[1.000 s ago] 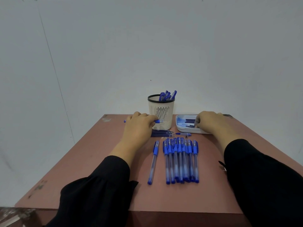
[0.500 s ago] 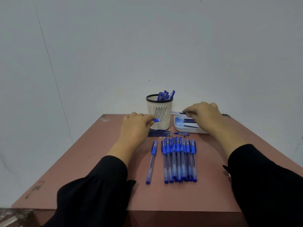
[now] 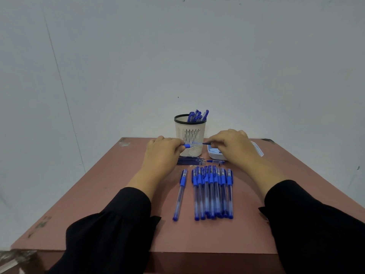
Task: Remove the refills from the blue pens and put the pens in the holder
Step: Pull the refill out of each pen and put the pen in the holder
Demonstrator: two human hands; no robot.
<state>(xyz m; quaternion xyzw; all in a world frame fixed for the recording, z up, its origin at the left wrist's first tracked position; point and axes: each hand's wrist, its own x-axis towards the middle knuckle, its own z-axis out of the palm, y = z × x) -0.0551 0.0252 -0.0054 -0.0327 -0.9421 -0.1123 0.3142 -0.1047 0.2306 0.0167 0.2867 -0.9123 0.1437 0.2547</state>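
Matte reddish table (image 3: 122,194): both hands pinch a slim translucent pen (image 3: 194,144).

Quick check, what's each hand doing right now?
Left hand: fingers pinch the blue pen in front of the holder.
Right hand: fingers pinch that pen's dark far end, above the tray.

From my remote seat, the table (image 3: 118,194) reads as matt reddish-brown laminate, scuffed pale at its far corner. The pens (image 3: 212,192) have clear glossy plastic barrels with blue grips, and the holder (image 3: 190,133) is cream slotted plastic under a black rim. The sleeves (image 3: 110,234) are matt black cloth.
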